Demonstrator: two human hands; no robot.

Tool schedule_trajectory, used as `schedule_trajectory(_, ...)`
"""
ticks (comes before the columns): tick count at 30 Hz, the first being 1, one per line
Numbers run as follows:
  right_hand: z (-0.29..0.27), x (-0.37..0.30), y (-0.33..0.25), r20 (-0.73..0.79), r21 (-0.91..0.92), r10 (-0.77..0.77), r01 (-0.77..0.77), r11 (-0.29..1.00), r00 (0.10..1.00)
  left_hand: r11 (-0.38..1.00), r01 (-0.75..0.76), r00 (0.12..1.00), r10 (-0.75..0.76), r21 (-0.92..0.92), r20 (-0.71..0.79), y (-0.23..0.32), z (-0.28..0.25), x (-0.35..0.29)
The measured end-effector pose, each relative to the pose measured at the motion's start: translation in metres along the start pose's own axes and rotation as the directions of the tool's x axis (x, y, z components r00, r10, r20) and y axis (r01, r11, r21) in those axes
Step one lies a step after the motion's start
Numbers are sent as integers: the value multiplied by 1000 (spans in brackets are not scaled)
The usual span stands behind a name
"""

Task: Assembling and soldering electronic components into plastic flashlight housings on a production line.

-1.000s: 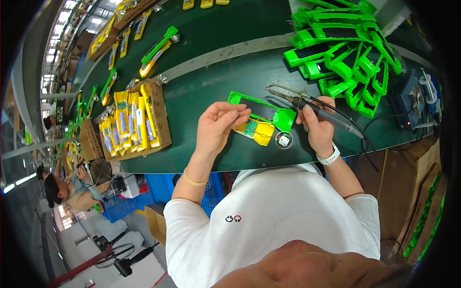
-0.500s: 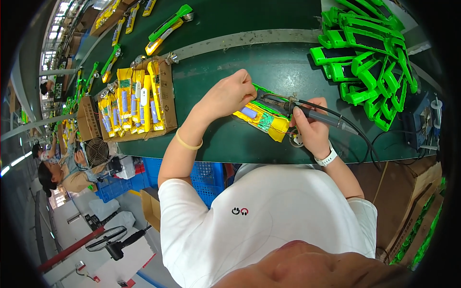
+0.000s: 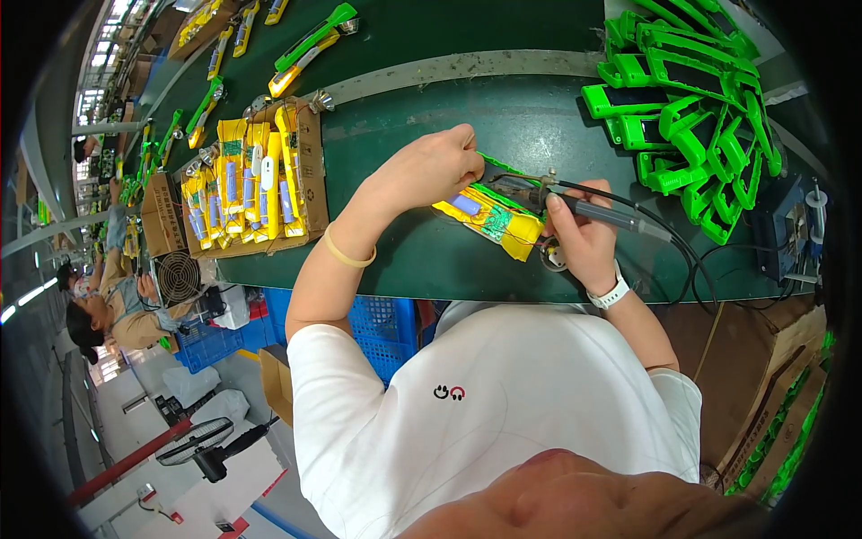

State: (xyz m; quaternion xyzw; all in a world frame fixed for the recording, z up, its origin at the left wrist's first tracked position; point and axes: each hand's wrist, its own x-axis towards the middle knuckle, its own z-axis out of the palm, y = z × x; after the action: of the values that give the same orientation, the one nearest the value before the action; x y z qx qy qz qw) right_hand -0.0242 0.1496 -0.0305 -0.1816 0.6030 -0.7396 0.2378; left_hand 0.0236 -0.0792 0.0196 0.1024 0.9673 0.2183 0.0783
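My right hand (image 3: pixel 584 238) is closed round a soldering iron (image 3: pixel 611 216) with a grey handle, its metal end pointing left. Under that end lies a green casing (image 3: pixel 490 163) with a dark panel, mostly covered by the iron and my fingers. My left hand (image 3: pixel 435 171) pinches at the casing's left end; what is between the fingertips is hidden. Nearer me, a yellow casing (image 3: pixel 521 245) holds a purple battery cell (image 3: pixel 465 205) and a green circuit board (image 3: pixel 496 222). A small round metal part (image 3: pixel 555 257) sits below my right hand.
At my left, a cardboard box (image 3: pixel 312 171) holds several yellow casings with cells. Green casings (image 3: pixel 691 108) are heaped at the right. Behind them stands a solder station (image 3: pixel 781 225), with black cables (image 3: pixel 687 256) looping toward it. Lamp bodies (image 3: pixel 310 54) lie beyond the metal strip (image 3: pixel 467 67).
Both hands keep their places at the casings, with only slight shifts. The iron's handle has tilted a little. At the far left, a co-worker's arm has moved.
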Motion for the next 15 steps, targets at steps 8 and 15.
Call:
schedule_trajectory(8,-52,-24,-29,-170,17,-303,310,951,938,999,-30,999,30,10,27,0,-2,4)
schedule_trajectory(15,-143,-14,-83,-345,-187,-681,663,724,646,999,-35,999,34,38,31,9,-6,0)
